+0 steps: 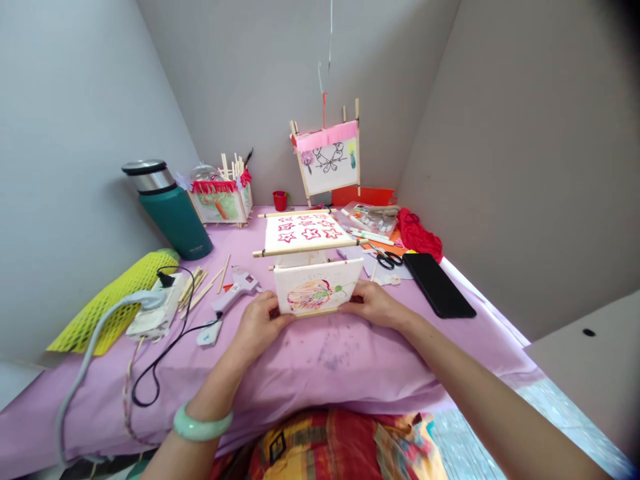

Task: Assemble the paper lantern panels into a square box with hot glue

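Note:
My left hand (263, 325) grips the lower left corner of a white drawing panel (320, 287), thumb in front. The lower right edge of the same panel is held by my right hand (375, 305). A colourful pumpkin-like shape and a green figure are drawn on it, and a thin wooden stick runs along its bottom. Above and behind the panel is a white sheet with red stars (305, 230), with wooden sticks along its edges. Whether the panel is joined to that sheet, I cannot tell. A glue gun (239, 290) lies left of the panel.
At left are a teal bottle (175, 217), a power strip (159, 310) with cables and loose wooden sticks (203, 293). A decorated box (220, 203) stands behind. To the right lie scissors (387, 258), a phone (440, 285) and red yarn (417, 233). A paper lantern (327, 160) hangs above.

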`<action>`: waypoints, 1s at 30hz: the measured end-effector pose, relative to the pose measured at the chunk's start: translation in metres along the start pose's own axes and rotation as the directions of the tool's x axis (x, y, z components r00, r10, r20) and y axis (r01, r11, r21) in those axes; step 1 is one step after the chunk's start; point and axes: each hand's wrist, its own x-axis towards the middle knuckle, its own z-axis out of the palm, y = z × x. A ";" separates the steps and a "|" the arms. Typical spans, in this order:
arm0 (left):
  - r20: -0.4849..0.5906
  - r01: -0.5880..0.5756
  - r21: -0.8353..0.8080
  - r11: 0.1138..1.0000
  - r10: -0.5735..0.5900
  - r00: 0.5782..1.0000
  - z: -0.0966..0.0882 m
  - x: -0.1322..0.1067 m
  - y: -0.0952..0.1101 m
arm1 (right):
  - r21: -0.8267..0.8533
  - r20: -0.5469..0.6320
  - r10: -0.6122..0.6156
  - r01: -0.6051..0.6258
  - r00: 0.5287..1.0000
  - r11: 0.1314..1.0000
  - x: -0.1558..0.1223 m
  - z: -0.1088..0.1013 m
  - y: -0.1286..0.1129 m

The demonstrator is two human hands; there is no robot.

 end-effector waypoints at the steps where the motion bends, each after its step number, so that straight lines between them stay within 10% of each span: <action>1: -0.006 -0.003 0.005 1.000 0.003 1.000 0.000 0.000 0.000 | 0.009 0.008 0.003 -0.003 1.000 1.000 0.000 0.000 0.000; 30: -0.013 -0.002 0.002 1.000 0.002 1.000 -0.002 -0.002 0.001 | 0.025 -0.018 0.002 -0.002 1.000 1.000 -0.004 0.001 -0.007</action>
